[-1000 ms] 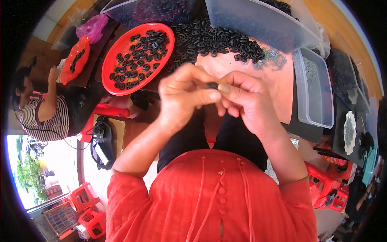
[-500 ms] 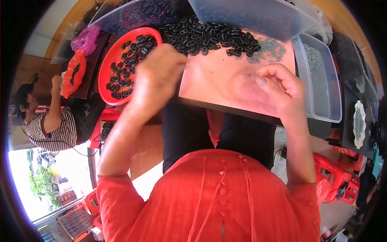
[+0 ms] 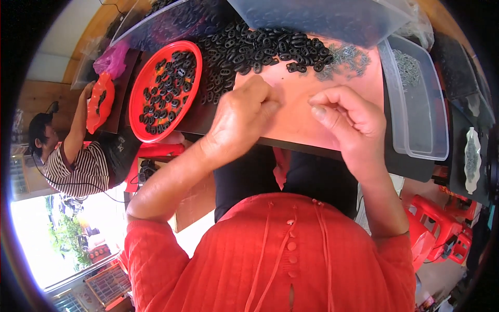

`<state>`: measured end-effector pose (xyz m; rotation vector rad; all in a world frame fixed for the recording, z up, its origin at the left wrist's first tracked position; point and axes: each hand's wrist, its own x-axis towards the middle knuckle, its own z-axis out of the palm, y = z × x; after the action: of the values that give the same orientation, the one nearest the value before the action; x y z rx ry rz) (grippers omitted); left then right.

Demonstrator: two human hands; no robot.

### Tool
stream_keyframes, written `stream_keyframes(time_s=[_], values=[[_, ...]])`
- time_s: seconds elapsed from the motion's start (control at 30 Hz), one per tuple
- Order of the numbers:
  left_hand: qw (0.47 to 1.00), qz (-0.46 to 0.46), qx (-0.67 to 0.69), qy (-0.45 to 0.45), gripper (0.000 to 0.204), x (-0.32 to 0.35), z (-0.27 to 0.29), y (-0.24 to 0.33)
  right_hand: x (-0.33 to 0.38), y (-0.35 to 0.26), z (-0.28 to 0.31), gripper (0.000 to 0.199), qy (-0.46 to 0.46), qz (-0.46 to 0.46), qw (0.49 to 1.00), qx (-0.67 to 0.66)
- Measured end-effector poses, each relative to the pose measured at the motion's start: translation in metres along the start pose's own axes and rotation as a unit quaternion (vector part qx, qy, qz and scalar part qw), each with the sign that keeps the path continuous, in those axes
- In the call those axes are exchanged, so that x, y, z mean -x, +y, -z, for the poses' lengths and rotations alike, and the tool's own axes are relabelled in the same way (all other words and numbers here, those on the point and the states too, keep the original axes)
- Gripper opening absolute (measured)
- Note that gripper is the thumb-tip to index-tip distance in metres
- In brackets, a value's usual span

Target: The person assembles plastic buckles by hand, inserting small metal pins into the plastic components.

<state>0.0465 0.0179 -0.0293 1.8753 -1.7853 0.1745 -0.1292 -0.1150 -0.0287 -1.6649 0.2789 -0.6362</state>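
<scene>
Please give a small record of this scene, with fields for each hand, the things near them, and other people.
left hand: fingers curled, over the pink board, beside the black rings
right hand: fingers curled, over the same board; what it pinches cannot be seen
red tray: left of the board, holds black rings
metal clips: small grey heap at the board's far edge
clear box: right of the board
other person: striped shirt, far left, reaching for another red tray

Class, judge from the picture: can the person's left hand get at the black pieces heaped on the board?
Probably yes: the left hand sits beside the heap of black pieces, with nothing between them.
</scene>
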Motion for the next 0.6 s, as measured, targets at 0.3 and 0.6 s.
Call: stream_keyframes(time_s=[0.3, 0.6], values=[[0.651, 0.405, 0.640, -0.049, 0.012, -0.011, 0.013, 0.048, 0.001, 0.000, -0.014, 0.010, 0.007, 0.064, 0.996, -0.060], [0.867, 0.258, 0.421, -0.069, 0.012, -0.023, 0.008, 0.030, 0.001, 0.010, -0.002, 0.006, 0.034, 0.091, 0.995, -0.014]])
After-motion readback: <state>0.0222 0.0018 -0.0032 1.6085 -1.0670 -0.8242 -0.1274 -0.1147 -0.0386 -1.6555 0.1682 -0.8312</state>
